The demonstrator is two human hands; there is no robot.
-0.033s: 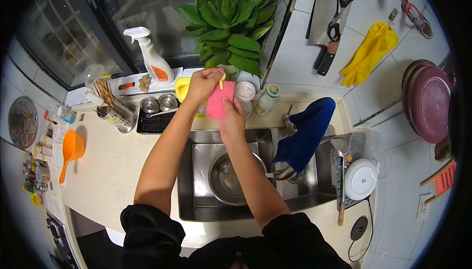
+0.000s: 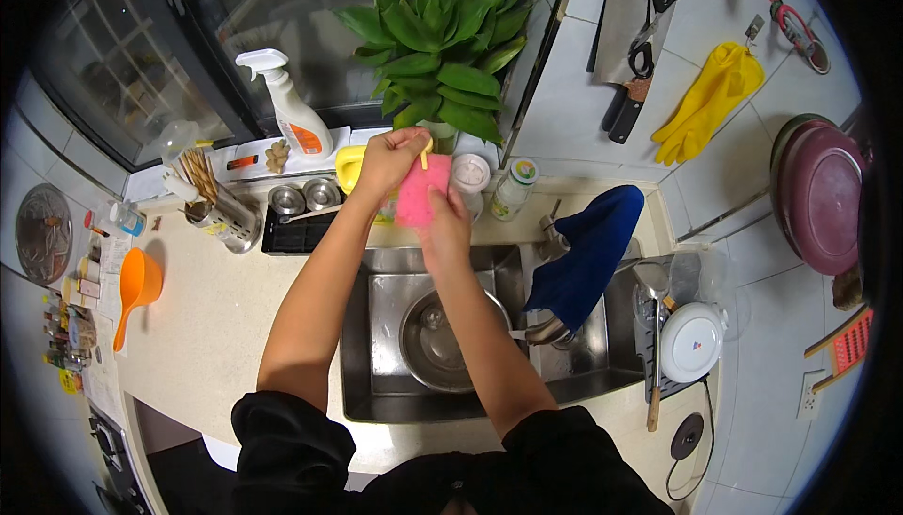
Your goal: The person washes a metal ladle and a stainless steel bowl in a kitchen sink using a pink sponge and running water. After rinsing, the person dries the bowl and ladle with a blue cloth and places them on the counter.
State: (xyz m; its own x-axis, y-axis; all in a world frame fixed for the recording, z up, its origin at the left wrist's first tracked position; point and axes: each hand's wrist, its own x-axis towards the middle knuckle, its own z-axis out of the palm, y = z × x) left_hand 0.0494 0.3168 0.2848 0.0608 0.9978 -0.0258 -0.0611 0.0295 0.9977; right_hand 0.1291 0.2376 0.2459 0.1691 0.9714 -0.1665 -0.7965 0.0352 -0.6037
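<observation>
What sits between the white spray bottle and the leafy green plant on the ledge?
In the head view, the left hand and a yellow container lie between the spray bottle and plant.

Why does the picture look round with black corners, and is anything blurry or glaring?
Head view: a fisheye lens bends the tile lines and counter edges toward the dark rim. Light is even and soft; the steel bowl in the sink shows mild glare. The hands on the pink sponge look sharp; rim items are squeezed small.

Both arms extended forward; left hand (image 2: 388, 159) fingers curled, pinching; right hand (image 2: 445, 225) gripping, hands touching.
</observation>
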